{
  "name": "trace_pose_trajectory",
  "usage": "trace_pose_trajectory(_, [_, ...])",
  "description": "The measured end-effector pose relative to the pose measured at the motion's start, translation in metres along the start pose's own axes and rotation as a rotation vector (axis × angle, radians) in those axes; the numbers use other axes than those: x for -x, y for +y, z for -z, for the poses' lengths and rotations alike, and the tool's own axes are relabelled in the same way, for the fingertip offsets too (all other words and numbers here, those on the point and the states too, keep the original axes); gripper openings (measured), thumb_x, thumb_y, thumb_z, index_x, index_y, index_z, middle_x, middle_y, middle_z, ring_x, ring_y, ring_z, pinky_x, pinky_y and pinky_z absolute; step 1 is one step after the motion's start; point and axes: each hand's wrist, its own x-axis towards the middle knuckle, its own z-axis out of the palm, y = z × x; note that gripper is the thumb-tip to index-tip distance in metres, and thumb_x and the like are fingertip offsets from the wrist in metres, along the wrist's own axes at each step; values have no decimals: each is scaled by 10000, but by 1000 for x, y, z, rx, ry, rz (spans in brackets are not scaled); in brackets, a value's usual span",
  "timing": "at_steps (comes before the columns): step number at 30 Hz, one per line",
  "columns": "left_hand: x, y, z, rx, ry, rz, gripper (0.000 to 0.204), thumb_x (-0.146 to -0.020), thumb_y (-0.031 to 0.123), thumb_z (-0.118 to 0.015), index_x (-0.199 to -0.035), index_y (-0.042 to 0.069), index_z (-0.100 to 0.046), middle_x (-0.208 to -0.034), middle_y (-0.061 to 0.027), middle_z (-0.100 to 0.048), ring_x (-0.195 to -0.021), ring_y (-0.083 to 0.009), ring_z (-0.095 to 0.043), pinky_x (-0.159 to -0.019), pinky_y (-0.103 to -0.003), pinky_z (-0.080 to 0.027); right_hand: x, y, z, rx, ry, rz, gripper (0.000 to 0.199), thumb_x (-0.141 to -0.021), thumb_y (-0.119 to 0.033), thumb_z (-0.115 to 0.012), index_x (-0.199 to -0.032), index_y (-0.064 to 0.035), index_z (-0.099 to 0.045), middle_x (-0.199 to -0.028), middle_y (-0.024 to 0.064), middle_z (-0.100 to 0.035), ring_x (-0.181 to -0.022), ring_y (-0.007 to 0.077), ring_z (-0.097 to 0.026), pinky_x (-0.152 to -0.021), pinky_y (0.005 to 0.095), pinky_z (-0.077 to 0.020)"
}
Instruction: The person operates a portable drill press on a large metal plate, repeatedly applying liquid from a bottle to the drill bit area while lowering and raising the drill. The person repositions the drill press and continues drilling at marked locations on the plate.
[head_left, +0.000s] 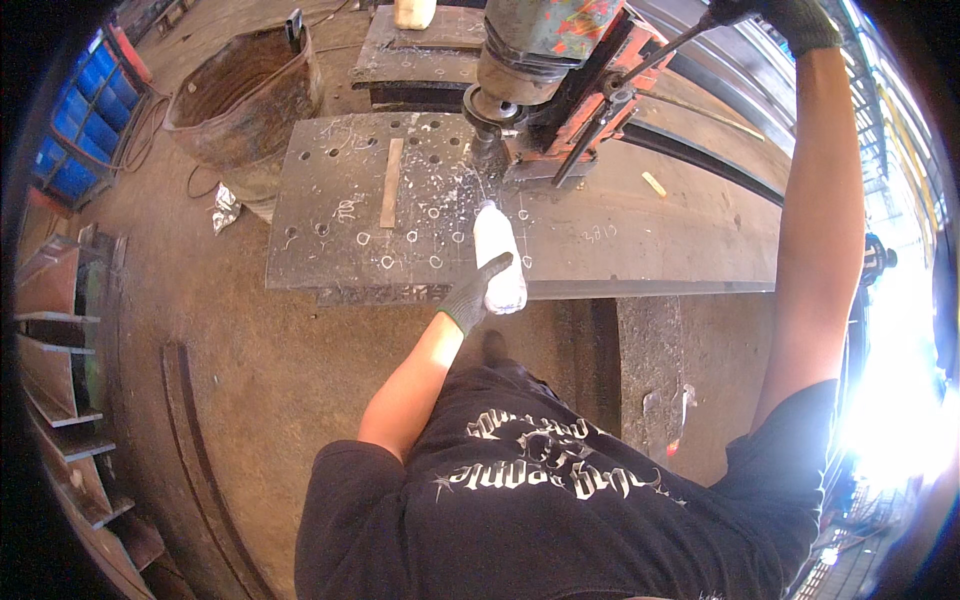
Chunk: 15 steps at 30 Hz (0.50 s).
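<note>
My left hand (470, 298), in a dark knit glove, grips a white plastic squeeze bottle (497, 248) whose nozzle points up toward the drill bit (487, 152). The bit belongs to a large drill machine (545, 60) standing on a big steel plate (640, 235) with several drilled holes and chalk-circled marks. My right hand (800, 18), also gloved, reaches up to the top right and holds the thin feed lever (655, 55) of the drill machine. Metal shavings lie around the bit.
A flat metal strip (391, 182) lies on the plate left of the bit. A rusty round tub (245, 90) stands on the floor at upper left. Blue drums (80, 130) and metal racks (60, 370) line the left. Curved steel bars (700, 150) lie at right.
</note>
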Motion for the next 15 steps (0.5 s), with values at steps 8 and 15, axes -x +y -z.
trace_pose_trajectory(8, [-1,0,-1,-7,48,20,379,-965,181,-785,-1238,-2,-597,-1003,-141,-723,-857,-277,-753,-759,-420,-655,2,-1,2,-8,13,-14,329,-950,-150,-728,-1272,-85,-709,-619,-45,-524,-551,101,-587,-626,297,-605])
trace_pose_trajectory(15, [-8,-5,6,2,19,-11,375,-970,177,-779,-1238,-8,-595,-1004,-136,-719,-863,-280,-753,-761,-425,-656,1,-3,2,-15,19,-20,324,-943,-136,-732,-1264,-89,-712,-618,-50,-526,-551,96,-584,-641,292,-605])
